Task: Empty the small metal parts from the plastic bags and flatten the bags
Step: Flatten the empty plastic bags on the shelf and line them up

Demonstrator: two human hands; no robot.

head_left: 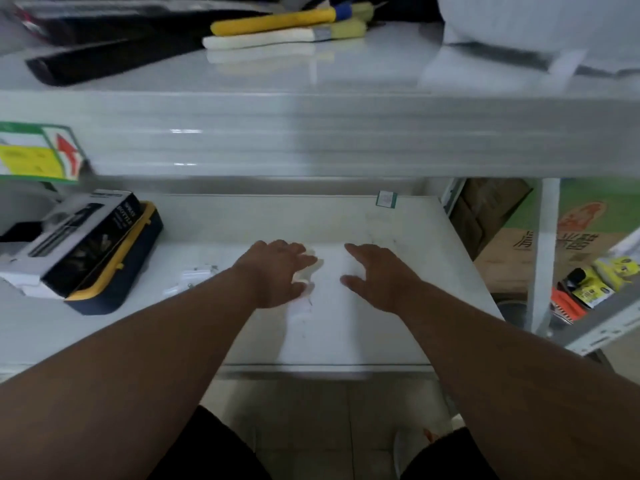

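Observation:
Both my arms reach onto a white lower shelf [346,341]. My left hand [277,271] lies palm down with its fingers spread on a clear plastic bag [304,299], which shows only at the fingertips and below the hand. My right hand [377,275] hovers or rests just right of it, fingers straight and relaxed, holding nothing. More clear bags with small metal parts [192,277] lie to the left of my left forearm. The frame is blurred, so single parts are hard to make out.
A black and yellow case [114,271] with a dark box [79,244] on top stands at the shelf's left. The upper shelf [311,133] overhangs, carrying brushes [277,26]. Cardboard boxes [512,251] and packaged goods [588,289] sit at the right, beyond a white post [543,258].

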